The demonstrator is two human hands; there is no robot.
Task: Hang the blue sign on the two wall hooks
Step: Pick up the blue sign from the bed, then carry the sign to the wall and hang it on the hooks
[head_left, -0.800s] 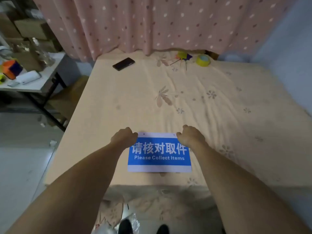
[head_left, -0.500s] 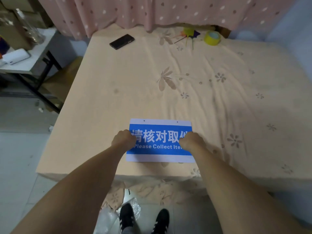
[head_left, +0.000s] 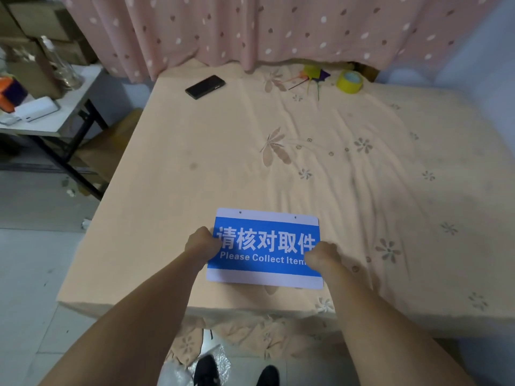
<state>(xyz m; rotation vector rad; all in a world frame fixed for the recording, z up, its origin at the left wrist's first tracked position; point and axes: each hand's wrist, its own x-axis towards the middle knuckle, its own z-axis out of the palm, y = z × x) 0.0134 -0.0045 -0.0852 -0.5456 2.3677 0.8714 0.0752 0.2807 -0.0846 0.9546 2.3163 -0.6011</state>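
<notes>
The blue sign (head_left: 266, 246), white-bordered with white lettering and two small holes along its top edge, lies near the front edge of the bed (head_left: 195, 168). My left hand (head_left: 202, 244) grips the sign's left edge, fingers curled. My right hand (head_left: 320, 256) grips its right edge, covering the end of the English text. The sign's near edge seems slightly raised off the sheet. No wall hooks are in view.
A black phone (head_left: 205, 86), a yellow tape roll (head_left: 349, 82) and a small pinwheel toy (head_left: 315, 75) lie at the bed's far end below a pink dotted curtain (head_left: 250, 29). A folding table (head_left: 50, 118) with clutter stands left. My shoes (head_left: 237, 371) show below.
Both hands slid from the sign's top corners down to its left and right edges and closed on it. The camera view shifted, so the sign sits a little further from the bed's edge.
</notes>
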